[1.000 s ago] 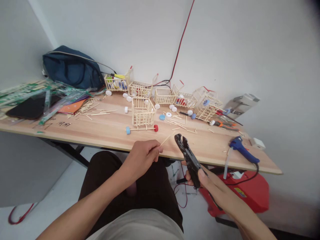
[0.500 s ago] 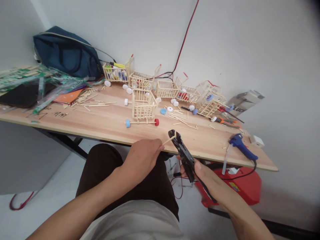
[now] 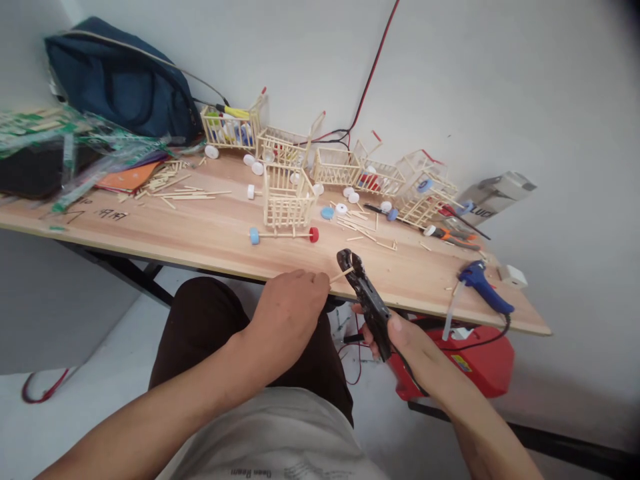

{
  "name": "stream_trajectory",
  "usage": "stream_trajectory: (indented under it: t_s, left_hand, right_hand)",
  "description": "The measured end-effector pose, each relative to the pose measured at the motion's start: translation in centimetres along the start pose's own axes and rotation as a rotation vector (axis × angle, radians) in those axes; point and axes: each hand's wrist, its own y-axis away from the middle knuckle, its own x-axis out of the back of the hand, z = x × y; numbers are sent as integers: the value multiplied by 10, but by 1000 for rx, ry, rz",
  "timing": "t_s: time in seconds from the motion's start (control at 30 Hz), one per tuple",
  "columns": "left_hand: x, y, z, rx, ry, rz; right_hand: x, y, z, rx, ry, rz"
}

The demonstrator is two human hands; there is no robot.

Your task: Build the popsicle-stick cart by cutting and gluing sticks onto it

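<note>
My left hand [image 3: 297, 310] pinches a thin wooden stick [image 3: 341, 275] near the table's front edge. The stick's far end lies between the jaws of a black cutting tool [image 3: 369, 297], which looks like pliers. My right hand [image 3: 407, 340] is wrapped round that tool's handles. Just beyond the hands stands a small cart made of sticks [image 3: 289, 197]. At its front runs a stick axle [image 3: 285, 235] with a light blue cap [image 3: 255, 235] and a red cap [image 3: 314, 234] as wheels.
More stick carts [image 3: 336, 167] line the wall. Loose sticks [image 3: 357, 225] and caps lie among them. A blue glue gun [image 3: 484, 285] and orange-handled pliers [image 3: 456, 236] are at the right. A blue bag [image 3: 125, 87] and plastic packets [image 3: 100, 153] occupy the left. A red case [image 3: 465, 363] sits below.
The view has shifted slightly. The stick now reaches a little further into the tool's jaws, and my left hand has come closer to the tool. Both hands keep their hold.
</note>
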Motion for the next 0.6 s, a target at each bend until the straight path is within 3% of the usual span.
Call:
stream_trajectory:
  t_s: [0.27,0.6]
  left_hand:
    - [2,1,7,-44,-105,76]
    - [3,-3,11,-139,-162,80]
  right_hand:
    - [-1,3,-6,-4,100,30]
    - [-3,4,-4,-41,123,80]
